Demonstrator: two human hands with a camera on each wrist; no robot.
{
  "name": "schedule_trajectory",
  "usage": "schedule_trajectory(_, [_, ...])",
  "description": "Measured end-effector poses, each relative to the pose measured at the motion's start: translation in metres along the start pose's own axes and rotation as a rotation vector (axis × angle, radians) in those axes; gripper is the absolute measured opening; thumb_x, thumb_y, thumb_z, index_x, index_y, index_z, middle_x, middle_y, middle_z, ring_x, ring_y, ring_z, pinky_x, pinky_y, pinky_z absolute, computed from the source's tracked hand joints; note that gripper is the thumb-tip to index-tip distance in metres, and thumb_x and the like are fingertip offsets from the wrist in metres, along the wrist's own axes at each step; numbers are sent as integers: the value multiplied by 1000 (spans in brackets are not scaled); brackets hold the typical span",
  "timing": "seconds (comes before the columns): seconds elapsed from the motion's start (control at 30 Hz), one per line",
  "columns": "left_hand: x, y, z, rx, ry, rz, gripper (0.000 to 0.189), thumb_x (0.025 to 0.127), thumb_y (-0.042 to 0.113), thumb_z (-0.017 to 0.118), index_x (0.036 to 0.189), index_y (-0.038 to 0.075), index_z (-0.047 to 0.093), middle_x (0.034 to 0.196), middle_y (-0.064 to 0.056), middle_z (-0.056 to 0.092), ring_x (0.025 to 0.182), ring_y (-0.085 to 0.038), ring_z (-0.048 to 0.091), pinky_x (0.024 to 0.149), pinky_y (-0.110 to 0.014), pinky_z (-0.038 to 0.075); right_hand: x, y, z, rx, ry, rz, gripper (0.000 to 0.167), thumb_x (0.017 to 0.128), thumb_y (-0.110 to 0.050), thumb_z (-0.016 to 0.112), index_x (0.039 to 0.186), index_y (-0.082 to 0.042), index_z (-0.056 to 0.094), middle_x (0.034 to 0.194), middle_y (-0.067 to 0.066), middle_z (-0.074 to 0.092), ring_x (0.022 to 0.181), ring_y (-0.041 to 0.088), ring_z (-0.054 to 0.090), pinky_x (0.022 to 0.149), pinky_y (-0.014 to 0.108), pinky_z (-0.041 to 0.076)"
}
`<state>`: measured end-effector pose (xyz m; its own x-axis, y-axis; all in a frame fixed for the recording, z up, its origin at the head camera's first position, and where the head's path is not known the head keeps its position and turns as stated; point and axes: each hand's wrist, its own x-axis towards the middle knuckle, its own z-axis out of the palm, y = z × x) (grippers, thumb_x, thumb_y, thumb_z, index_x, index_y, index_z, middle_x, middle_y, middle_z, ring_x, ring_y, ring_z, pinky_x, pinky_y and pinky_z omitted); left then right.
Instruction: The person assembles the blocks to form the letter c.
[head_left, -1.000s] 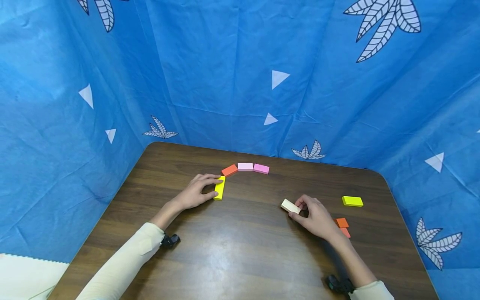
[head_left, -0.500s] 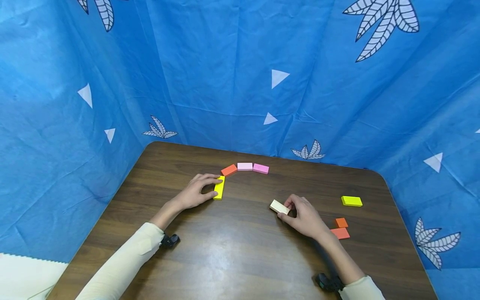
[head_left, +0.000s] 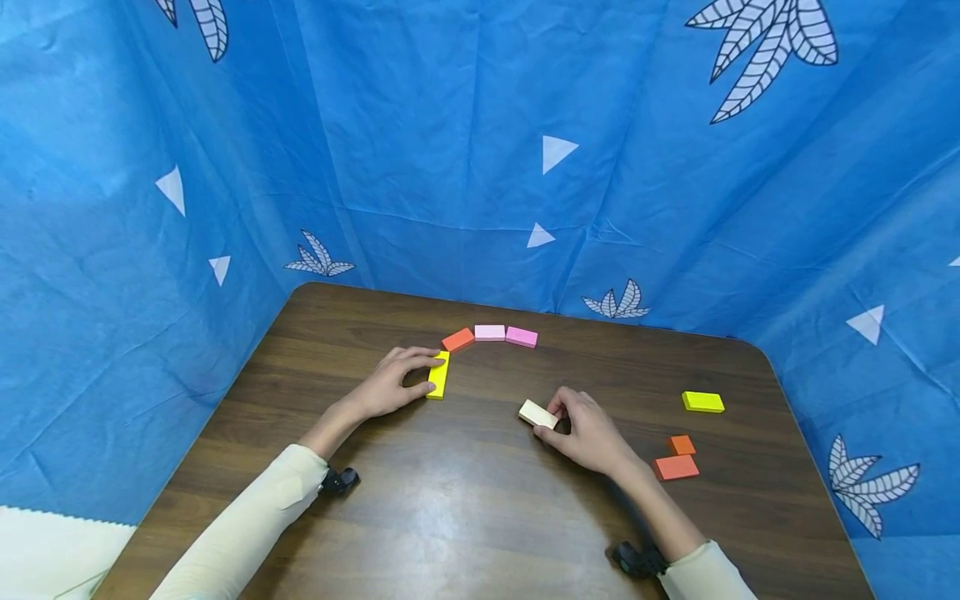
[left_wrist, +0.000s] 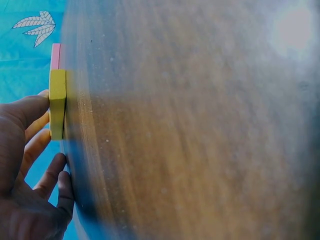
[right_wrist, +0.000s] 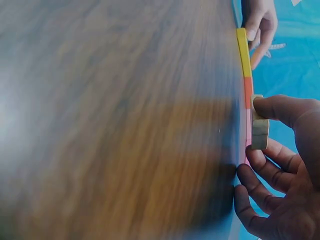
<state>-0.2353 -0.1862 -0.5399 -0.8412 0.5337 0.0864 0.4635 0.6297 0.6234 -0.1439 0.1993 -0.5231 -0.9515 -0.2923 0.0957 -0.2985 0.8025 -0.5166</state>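
Observation:
In the head view my left hand (head_left: 386,389) pinches a yellow block (head_left: 439,377) lying on the table, thumb near one end and fingers at the other. An orange-red block (head_left: 458,340) sits at the yellow block's far end, followed by a pale pink block (head_left: 490,333) and a brighter pink block (head_left: 521,337) in a curved row. My right hand (head_left: 588,433) grips a cream wooden block (head_left: 537,414) by its right end. In the right wrist view that cream block (right_wrist: 260,134) appears raised off the tabletop, between thumb and fingers.
On the right side of the table (head_left: 420,533) lie another yellow block (head_left: 703,402), a small orange block (head_left: 682,445) and a red-orange block (head_left: 676,467). A blue patterned cloth (head_left: 420,150) hangs behind the table's far edge and along its sides.
My right hand has moved left with the cream block, uncovering more of the red-orange block on the right. The left hand and the curved row have stayed in place.

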Motion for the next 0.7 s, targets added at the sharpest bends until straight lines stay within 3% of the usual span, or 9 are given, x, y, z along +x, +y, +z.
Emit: schedule_trajectory(0.7, [1,-1,-2,0,-5,-3,50,103,29,75,152,24,64,164,3,55,142,-30,49,115,-59,41,16,-30,17,-7,-29,-33,32,90,-38,87,101,-19,64,90,-7,62,85,10,49,79,27,42])
